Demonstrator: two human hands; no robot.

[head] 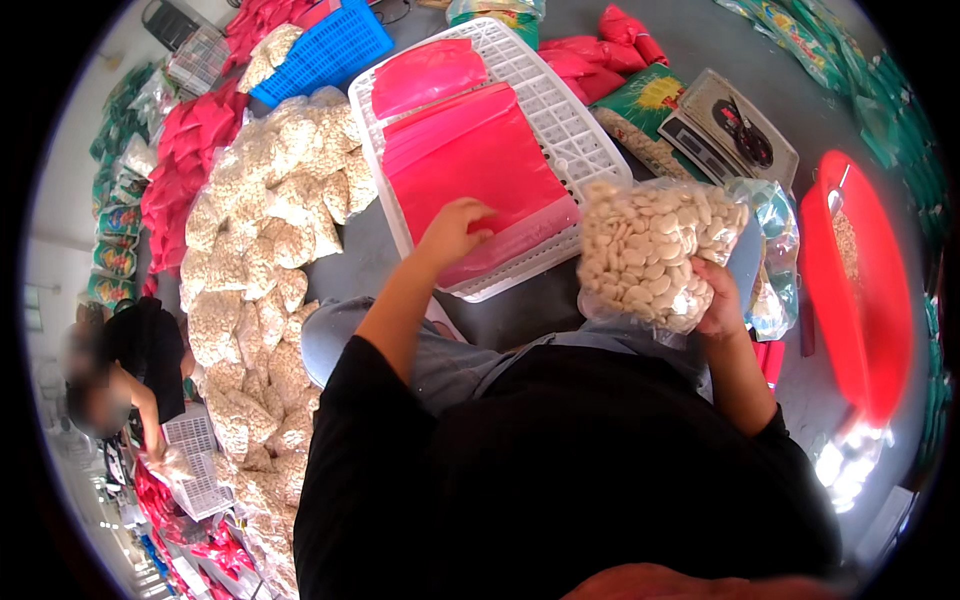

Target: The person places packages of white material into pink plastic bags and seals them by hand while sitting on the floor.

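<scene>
My right hand (721, 298) grips the lower right side of a clear plastic bag of pale, flat beans or seeds (649, 251), held up above my lap. Over the near left part of a stack of pink-red plastic bags (480, 157) is my left hand (459, 231), its fingers apart and slightly curled, holding nothing. Whether its fingertips touch the stack I cannot tell. The stack lies on an upturned white plastic crate (577, 139), with a folded pink-red bag (427, 77) at its far end.
Filled clear bags (262, 202) are heaped at the left, beyond them pink-red bags (199, 135) and a blue basket (330, 52). A co-worker (146, 360) bends at the far left. To the right are a scale (727, 127) with scissors on it and a red scoop-shaped tub (862, 300).
</scene>
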